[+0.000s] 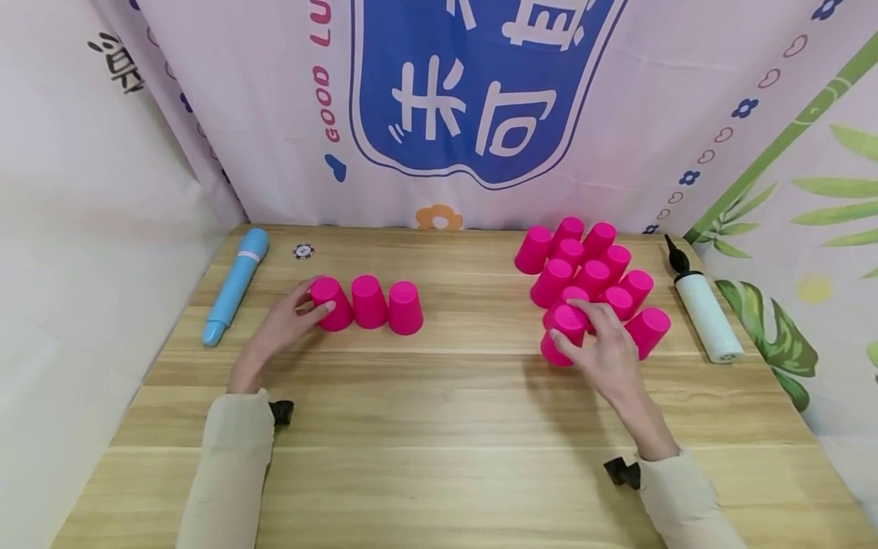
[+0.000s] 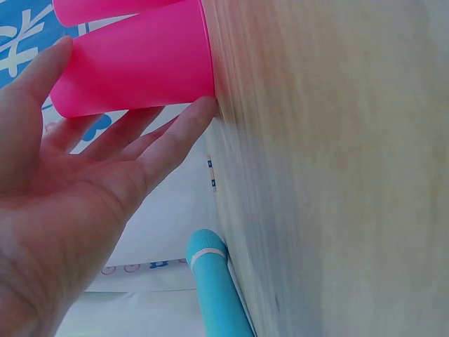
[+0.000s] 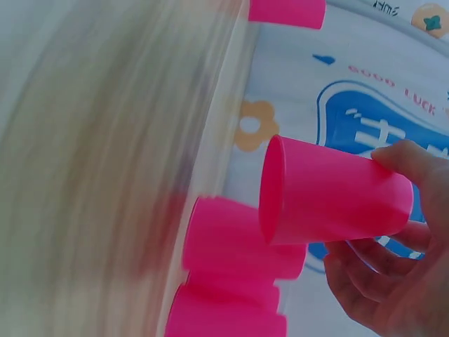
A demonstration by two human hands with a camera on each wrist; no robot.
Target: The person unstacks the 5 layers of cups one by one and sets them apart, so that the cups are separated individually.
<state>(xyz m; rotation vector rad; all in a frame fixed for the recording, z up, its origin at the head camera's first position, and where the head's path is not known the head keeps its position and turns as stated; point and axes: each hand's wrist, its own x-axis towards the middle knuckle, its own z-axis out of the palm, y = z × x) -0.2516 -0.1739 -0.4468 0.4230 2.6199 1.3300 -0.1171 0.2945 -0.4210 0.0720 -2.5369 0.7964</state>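
Observation:
My left hand (image 1: 291, 316) holds the leftmost of three upside-down pink cups (image 1: 332, 309) standing in a short row on the table. Its thumb lies on the near side and the fingers reach behind; the rim of this cup (image 2: 140, 63) meets the tabletop. On the other side, my right hand (image 1: 610, 354) grips another upside-down pink cup (image 1: 564, 343) near its base, between thumb and fingers. The mouth of that cup (image 3: 330, 193) is raised off the tabletop. Behind it stands a cluster of several more pink cups (image 1: 552, 284), partly covered by the hand.
At the left of the wooden table (image 1: 439, 457) lies a blue microphone-shaped object (image 1: 236, 286), with a small patterned disc (image 1: 303, 251) beside it. A white hand pump (image 1: 706, 316) with a black nozzle lies at the right. A printed curtain (image 1: 288, 152) hangs along the back edge.

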